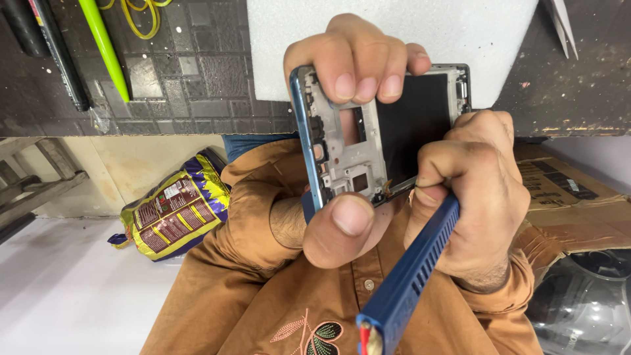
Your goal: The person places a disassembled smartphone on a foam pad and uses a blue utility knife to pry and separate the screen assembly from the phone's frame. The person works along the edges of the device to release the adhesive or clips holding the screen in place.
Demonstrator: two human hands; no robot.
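Left hand [348, 131] clamps the opened phone [381, 131]; right hand [473, 197] grips a blue tool [411, 269], apparently at its lower edge.

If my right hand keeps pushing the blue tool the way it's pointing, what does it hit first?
The right hand aims the blue tool up-left, its tip at the lower edge of the phone frame held by the left hand. Going on, it would probably meet the frame first.

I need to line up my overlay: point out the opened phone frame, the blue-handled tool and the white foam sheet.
opened phone frame [342, 154], head view, on its grey inner plate.
blue-handled tool [414, 269], head view, on the ribbed handle.
white foam sheet [473, 33], head view, on its bare upper part.
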